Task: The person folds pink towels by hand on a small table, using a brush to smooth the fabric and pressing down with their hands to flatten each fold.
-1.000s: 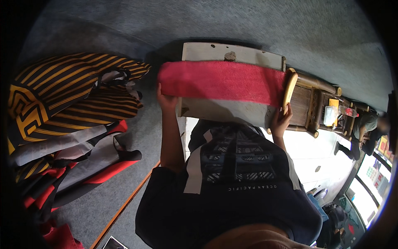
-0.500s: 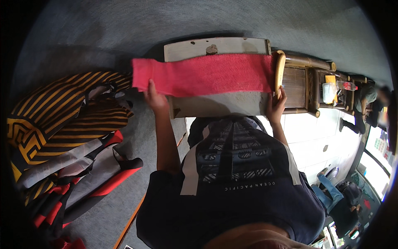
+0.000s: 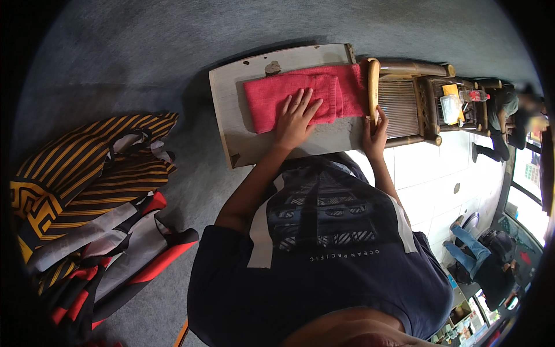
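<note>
A red knitted cloth [image 3: 269, 101] lies folded on a worn white tabletop [image 3: 234, 130], with one layer turned back over the rest and a ribbed edge near its middle. My left hand [image 3: 296, 118] rests flat on the folded part, fingers spread. At the cloth's right end stands a pale, curved wooden piece [image 3: 374, 81]; I cannot make out exactly what it is. The fingers of my right hand [image 3: 376, 136] close round its lower end, beside the table's right edge. Whether they also pinch the cloth is hidden.
A bamboo bench [image 3: 404, 104] adjoins the table on the right, with a clear plastic container [image 3: 450, 109] and a bottle [image 3: 475, 96] farther along. Striped black-and-yellow garments [image 3: 92, 156] and red-black ones [image 3: 144, 254] lie at left. Other people [image 3: 506, 115] sit at far right.
The left end of the red cloth, stretched out past the table before, is now folded rightward over itself. My left hand has moved right and lies flat on it. My right hand stays at the wooden piece.
</note>
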A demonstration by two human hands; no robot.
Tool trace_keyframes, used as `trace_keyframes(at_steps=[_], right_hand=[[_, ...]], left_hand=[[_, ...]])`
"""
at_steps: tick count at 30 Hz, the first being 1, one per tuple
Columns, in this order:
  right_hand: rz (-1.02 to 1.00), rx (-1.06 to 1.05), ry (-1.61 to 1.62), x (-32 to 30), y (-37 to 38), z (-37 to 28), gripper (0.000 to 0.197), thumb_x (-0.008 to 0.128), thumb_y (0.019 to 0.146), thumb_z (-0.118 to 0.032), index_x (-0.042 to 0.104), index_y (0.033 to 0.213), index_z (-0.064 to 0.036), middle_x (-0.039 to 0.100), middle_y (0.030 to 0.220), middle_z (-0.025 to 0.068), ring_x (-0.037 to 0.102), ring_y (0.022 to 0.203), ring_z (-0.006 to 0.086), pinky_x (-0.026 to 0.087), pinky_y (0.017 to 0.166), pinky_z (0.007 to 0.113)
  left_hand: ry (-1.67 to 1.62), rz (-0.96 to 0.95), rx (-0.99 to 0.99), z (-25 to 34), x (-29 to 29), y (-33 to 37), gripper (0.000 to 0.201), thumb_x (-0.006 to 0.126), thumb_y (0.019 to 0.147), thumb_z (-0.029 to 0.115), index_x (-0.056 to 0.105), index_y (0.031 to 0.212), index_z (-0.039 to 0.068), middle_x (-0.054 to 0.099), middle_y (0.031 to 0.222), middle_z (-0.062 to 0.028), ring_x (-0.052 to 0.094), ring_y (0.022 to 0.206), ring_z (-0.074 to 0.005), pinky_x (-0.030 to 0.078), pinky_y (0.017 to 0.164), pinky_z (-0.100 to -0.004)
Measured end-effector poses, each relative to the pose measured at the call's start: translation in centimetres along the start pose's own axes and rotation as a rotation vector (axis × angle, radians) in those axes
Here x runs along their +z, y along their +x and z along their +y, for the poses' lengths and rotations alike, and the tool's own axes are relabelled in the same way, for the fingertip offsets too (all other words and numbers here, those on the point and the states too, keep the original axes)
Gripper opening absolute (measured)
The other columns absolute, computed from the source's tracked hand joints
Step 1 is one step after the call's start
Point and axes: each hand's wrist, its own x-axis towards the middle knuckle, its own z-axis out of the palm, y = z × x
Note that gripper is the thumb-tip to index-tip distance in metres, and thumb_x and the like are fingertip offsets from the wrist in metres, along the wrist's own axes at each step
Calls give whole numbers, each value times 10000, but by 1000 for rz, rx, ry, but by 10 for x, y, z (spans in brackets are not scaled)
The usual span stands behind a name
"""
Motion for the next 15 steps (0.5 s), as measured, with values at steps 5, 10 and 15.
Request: trace_keyframes(at_steps=[5, 10, 15], right_hand=[[26, -94, -1, -4, 0, -10, 443, 533, 954, -105, 339, 1347, -46, 546, 1267, 248, 579, 1140, 358, 475, 923, 398], [77, -139, 5, -13, 9, -9, 456, 520, 959, -120, 317, 1361, -47, 559, 1231, 276, 590, 1126, 371, 488, 904, 405], [83, -41, 89, -22, 14, -6, 454, 501, 968, -111, 307, 1373, -43, 629, 1105, 249, 656, 957, 242, 497, 798, 317]], left_hand=[[-90, 113, 0, 4, -5, 5, 595, 632, 798, 117, 480, 1373, 153, 427, 1429, -158, 417, 1310, -321, 312, 1084, -477], [-773, 465, -400, 5, -23, 24, 415, 492, 895, 17, 495, 1309, -15, 549, 1299, -195, 531, 1193, -353, 391, 1028, -423], [-377, 484, -135, 7, -20, 33, 463, 556, 861, 35, 484, 1314, -25, 516, 1324, -221, 496, 1223, -393, 391, 1024, -436]])
